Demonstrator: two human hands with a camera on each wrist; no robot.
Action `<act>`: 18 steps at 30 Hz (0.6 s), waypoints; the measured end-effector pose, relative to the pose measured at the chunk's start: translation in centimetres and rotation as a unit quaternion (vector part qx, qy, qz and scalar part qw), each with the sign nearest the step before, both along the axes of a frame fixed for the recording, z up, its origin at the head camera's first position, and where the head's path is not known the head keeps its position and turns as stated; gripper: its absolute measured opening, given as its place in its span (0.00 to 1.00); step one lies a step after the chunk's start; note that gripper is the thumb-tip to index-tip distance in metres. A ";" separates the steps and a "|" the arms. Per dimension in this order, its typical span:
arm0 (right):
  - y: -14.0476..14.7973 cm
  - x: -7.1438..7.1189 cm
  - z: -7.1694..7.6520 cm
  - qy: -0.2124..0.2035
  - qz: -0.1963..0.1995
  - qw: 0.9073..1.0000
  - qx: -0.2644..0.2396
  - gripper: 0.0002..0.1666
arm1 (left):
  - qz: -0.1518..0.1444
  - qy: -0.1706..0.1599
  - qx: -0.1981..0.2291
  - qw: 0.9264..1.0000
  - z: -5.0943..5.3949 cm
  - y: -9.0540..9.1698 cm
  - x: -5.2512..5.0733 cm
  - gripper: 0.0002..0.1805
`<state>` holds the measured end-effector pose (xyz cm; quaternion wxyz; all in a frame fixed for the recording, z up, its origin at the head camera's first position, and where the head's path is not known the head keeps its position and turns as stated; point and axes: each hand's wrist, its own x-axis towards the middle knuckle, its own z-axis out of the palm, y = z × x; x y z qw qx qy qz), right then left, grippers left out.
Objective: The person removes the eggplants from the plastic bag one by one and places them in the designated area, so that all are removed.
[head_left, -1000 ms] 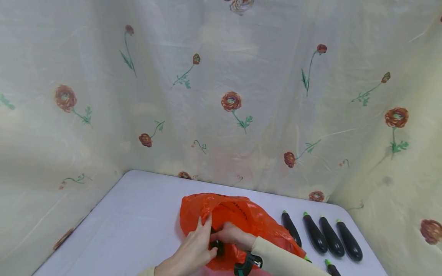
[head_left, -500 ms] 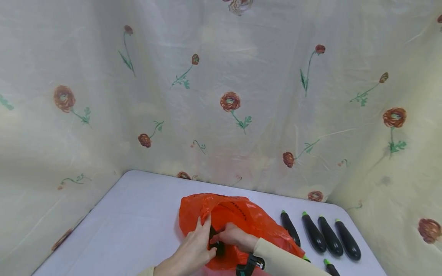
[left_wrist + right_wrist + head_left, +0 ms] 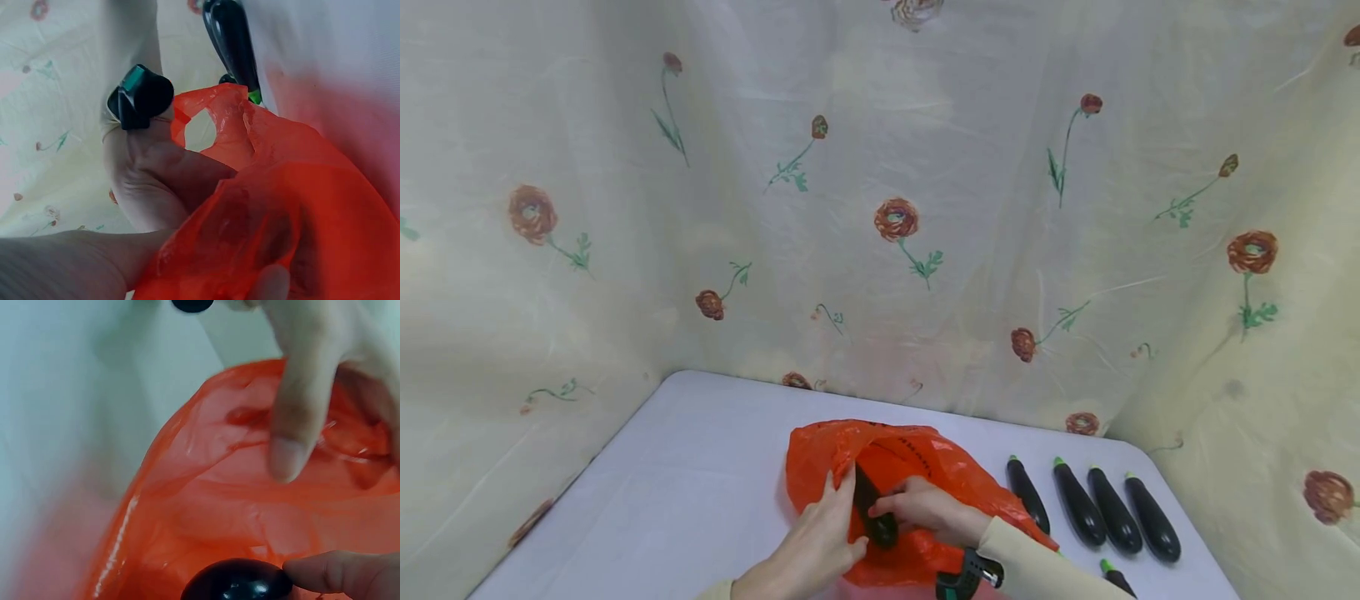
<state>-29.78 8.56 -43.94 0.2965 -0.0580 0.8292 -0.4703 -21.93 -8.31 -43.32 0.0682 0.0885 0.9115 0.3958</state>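
Observation:
An orange-red plastic bag (image 3: 955, 467) lies on its side with its mouth spread toward me. My left hand (image 3: 816, 533) grips the left edge of the mouth; in the left wrist view its thumb (image 3: 272, 284) lies against the plastic. Inside the bag is a dark eggplant (image 3: 876, 512), its rounded end toward me and its far end partly behind my left fingers. My right hand (image 3: 928, 508) reaches in from the right and touches the eggplant's side. In the right wrist view one straight finger meets the glossy end of the eggplant (image 3: 240, 581); the other fingers are hidden.
Several eggplants (image 3: 1078, 504) lie side by side right of the bag, and another eggplant (image 3: 1117, 577) shows at the bottom edge. A white table (image 3: 700, 467) is under everything, with a flowered sheet (image 3: 985, 275) hanging behind and at the sides. A dark watch (image 3: 967, 575) sits on my right wrist.
My right hand has drawn back to the right, uncovering more of the eggplant in the bag, whose near end shifted slightly right. My left hand stays on the bag's edge.

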 end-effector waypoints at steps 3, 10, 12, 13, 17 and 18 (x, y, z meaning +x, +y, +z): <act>0.6 0.3 0.6 -0.006 0.002 1.000 -0.012 0.15 | -0.001 -0.003 0.003 1.000 0.0 0.0 -0.1 0.50; 1.8 1.1 1.8 -0.012 0.001 1.000 -0.019 0.17 | 0.005 -0.024 0.011 1.000 0.0 0.1 -0.3 0.50; 2.1 1.2 1.9 -0.016 -0.001 1.000 -0.012 0.17 | 0.006 -0.026 0.011 1.000 0.0 0.2 -0.3 0.50; 2.2 1.2 1.9 -0.018 -0.002 1.000 -0.009 0.17 | 0.006 -0.027 0.010 1.000 0.0 0.2 -0.4 0.50; 2.5 1.6 2.1 -0.021 -0.005 1.000 -0.006 0.16 | 0.009 -0.031 0.008 0.999 0.0 0.3 -0.5 0.50; 2.6 1.7 2.2 -0.021 -0.005 1.000 -0.006 0.16 | 0.009 -0.031 0.008 0.999 0.0 0.3 -0.5 0.50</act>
